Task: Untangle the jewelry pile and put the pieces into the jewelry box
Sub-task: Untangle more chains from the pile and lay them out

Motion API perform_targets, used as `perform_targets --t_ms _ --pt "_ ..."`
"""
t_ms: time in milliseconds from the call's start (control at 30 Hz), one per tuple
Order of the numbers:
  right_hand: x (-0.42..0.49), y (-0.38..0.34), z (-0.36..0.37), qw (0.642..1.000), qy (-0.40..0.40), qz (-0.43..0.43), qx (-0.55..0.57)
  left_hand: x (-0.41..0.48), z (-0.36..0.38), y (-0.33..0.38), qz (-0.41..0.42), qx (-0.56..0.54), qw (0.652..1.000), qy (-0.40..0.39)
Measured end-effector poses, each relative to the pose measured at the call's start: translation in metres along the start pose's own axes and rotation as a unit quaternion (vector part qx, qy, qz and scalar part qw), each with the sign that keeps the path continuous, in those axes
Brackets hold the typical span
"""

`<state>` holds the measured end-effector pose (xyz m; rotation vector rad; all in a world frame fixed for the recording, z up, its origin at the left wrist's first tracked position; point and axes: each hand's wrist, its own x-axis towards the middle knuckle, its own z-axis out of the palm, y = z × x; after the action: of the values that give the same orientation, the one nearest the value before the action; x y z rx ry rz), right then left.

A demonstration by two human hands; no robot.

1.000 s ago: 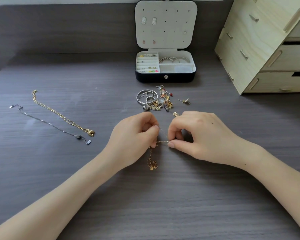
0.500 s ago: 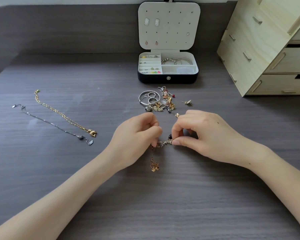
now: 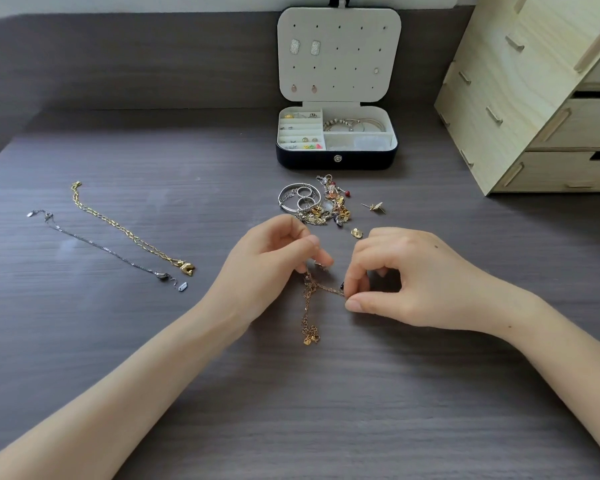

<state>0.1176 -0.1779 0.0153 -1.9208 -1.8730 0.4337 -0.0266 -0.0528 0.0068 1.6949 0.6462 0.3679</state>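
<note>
Desk [image 3: 395, 410] dark woodgrain, L hand [image 3: 267, 268] & R hand [image 3: 413, 282] each pinching thin chain [image 3: 307, 306].

No lettering, number or brand can be read here. The jewelry box [image 3: 305, 161] front shows only a plain snap, the wooden drawer unit [image 3: 499, 98] is bare, and the silver chain [image 3: 101, 244] has a tag [image 3: 183, 286] too small to read.

The wooden drawer unit [image 3: 534, 98] runs off the right edge. The jewelry pile [image 3: 321, 206] is too knotted to separate, and the box's [image 3: 336, 161] small pieces are unreadable.
</note>
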Motion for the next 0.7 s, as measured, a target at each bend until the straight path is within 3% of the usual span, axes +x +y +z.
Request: perform_targets --t_ms 167,400,567,700 --pt "0.000 0.002 0.004 1.000 0.017 0.010 -0.009 0.004 0.000 -0.004 0.008 0.056 0.998 0.012" --pt "0.004 0.003 0.011 0.992 0.117 0.044 -0.023 0.009 -0.004 -0.006 0.054 0.169 0.984 -0.019" --pt "0.006 0.004 0.014 0.993 0.099 0.053 -0.047 0.006 -0.014 -0.010 0.135 0.219 0.966 0.001" --pt "0.001 0.004 0.004 0.994 0.048 0.064 -0.068 0.003 -0.022 -0.015 0.186 0.332 0.925 0.007"
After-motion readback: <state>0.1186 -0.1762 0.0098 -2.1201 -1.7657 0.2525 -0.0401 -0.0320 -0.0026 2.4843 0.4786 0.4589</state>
